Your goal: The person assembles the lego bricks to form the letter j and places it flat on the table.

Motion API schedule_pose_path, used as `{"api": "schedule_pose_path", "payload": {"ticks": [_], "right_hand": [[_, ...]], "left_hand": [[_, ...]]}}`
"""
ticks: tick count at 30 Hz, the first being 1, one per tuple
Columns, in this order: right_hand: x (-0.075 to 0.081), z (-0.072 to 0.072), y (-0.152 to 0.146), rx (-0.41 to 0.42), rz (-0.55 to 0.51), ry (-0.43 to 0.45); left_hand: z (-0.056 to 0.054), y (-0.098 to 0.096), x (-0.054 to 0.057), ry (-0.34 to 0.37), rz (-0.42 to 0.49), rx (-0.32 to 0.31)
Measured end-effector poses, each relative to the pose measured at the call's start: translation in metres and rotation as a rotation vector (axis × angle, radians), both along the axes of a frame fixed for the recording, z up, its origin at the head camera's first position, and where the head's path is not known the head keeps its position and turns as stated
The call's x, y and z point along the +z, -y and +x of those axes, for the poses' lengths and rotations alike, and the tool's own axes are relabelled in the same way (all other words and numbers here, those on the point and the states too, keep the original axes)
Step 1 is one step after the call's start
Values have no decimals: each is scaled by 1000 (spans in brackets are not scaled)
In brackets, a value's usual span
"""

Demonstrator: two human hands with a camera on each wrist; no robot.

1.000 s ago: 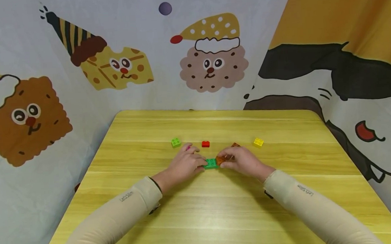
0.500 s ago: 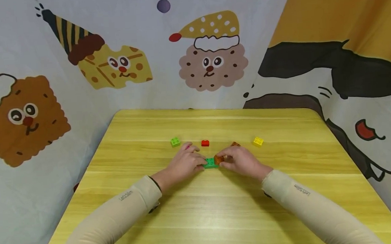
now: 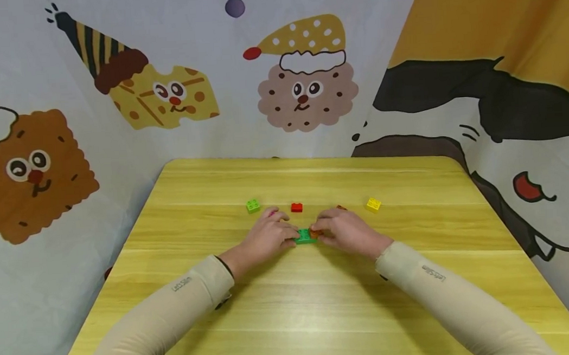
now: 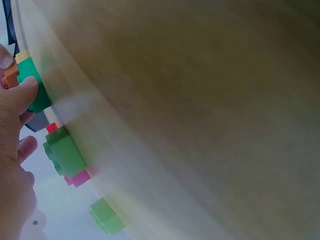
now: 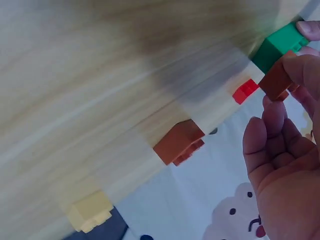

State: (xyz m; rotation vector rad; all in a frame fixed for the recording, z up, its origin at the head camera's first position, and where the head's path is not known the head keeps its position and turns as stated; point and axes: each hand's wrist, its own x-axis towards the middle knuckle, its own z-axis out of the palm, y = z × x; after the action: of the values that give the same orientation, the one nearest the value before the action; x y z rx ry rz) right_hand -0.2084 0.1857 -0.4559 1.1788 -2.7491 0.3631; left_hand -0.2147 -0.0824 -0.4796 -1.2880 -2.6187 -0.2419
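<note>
My left hand [image 3: 270, 234] pinches the left end of a dark green toy brick [image 3: 305, 236] low over the table. In the left wrist view my thumb lies along the side of that green brick [image 4: 40, 97]. Between the thumb and fingers of my right hand [image 3: 348, 229] is an orange-brown toy brick [image 3: 314, 233], held at the green brick's right end. In the right wrist view the brown brick [image 5: 276, 79] overlaps the studded side of the green brick [image 5: 277, 45]. The right hand's other fingers are curled beside it.
Beyond the hands lie a lime brick [image 3: 253, 205], a red brick [image 3: 296, 207] and a yellow brick [image 3: 373, 204]. A second brown brick [image 5: 181, 141] is partly behind the right hand. Near the left hand are a pink brick [image 4: 77, 178] and another green brick [image 4: 66, 154].
My right hand has moved slightly left with the brown brick, which now sits over the green brick's right end. My left hand stays on the green brick. The head view has shifted slightly.
</note>
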Motion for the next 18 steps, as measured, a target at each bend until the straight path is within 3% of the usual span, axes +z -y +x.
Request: {"api": "schedule_pose_path", "payload": {"ticks": [5, 12, 18], "right_hand": [[-1, -2, 3, -18, -45, 85], [-5, -9, 4, -86, -257, 372], [-6, -14, 4, -170, -328, 544]], "left_hand": [[-1, -1, 2, 37, 5, 11], [1, -3, 5, 76, 44, 34], [0, -3, 3, 86, 50, 38]]}}
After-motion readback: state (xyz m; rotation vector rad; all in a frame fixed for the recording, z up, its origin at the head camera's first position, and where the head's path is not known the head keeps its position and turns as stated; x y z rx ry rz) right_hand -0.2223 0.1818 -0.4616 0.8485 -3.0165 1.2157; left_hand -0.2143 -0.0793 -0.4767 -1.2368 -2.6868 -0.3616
